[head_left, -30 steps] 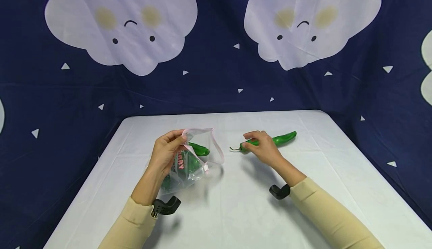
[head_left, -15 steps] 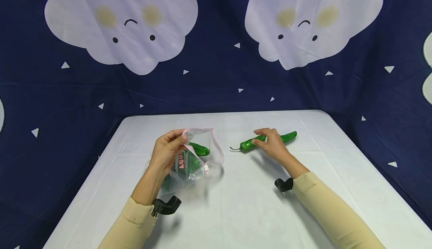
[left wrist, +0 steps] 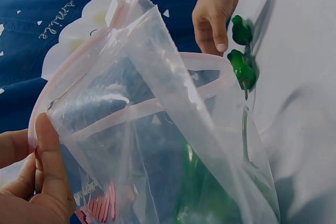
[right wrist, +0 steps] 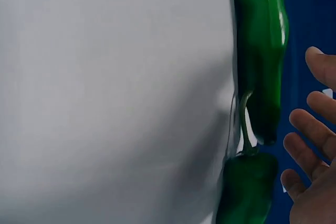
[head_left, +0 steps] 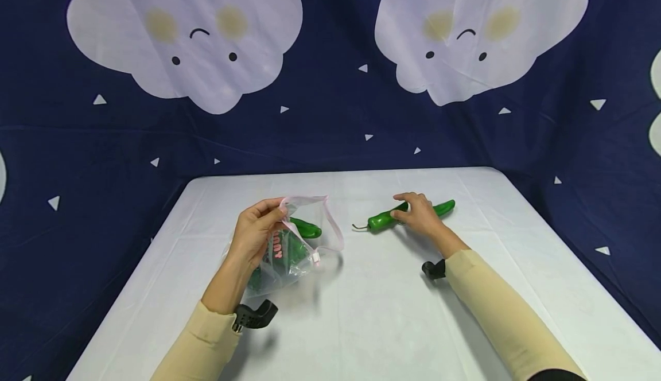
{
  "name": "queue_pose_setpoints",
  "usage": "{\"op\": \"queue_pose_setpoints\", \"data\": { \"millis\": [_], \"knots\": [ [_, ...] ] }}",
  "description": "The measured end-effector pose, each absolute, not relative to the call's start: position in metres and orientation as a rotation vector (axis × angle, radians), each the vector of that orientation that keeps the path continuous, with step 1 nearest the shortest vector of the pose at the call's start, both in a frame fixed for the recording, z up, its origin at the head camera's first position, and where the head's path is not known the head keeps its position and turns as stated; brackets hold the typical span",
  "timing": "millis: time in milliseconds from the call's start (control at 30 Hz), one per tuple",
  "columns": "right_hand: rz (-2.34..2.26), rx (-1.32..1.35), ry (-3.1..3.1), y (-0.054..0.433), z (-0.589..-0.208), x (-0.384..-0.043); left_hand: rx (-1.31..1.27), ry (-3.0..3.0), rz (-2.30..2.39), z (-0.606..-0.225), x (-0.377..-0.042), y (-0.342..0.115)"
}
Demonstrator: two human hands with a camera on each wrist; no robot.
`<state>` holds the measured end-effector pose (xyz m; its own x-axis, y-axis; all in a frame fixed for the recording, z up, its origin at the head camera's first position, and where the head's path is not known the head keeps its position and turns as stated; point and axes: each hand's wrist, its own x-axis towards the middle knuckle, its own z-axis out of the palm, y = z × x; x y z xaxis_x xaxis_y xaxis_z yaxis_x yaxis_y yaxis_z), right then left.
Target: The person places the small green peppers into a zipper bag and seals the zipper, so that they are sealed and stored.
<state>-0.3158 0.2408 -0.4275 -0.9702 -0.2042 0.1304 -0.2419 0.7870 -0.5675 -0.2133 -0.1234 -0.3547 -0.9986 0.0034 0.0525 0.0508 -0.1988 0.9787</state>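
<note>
My left hand (head_left: 254,229) pinches the pink-edged rim of a clear zip bag (left wrist: 157,82), whose mouth gapes to the right. Inside the bag are green peppers (head_left: 306,229); how many cannot be made out through the plastic. My right hand (head_left: 419,216) is above two long green peppers on the table, its thumb and fingers apart and nothing held. The nearer one (right wrist: 260,56) has its stem toward the bag; the farther one (right wrist: 248,190) lies end to end behind it, its stem beside the first one's tip. In the head view the hand covers where they meet.
A white cloth covers the table (head_left: 361,312). Behind it hangs a dark blue curtain (head_left: 330,134) with clouds and small triangles. A black wrist camera (head_left: 255,314) sits on the left wrist, another (head_left: 434,269) on the right.
My right hand has moved right and slightly away along the peppers, uncovering more of the nearer one. The peppers stay in place, and my left hand keeps the bag still.
</note>
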Motion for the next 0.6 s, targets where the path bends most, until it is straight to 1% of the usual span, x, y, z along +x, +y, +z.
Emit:
{"op": "queue_pose_setpoints", "data": {
  "millis": [300,600],
  "knots": [
    [0.832,0.37,-2.997,0.246,-0.427,-0.326,-0.05,-1.971,-2.4,-0.354,-0.214,-0.123],
    [0.754,0.406,-3.036,0.252,-0.436,-0.333,-0.049,-1.971,-2.4,-0.355,-0.214,-0.124]
  ]
}}
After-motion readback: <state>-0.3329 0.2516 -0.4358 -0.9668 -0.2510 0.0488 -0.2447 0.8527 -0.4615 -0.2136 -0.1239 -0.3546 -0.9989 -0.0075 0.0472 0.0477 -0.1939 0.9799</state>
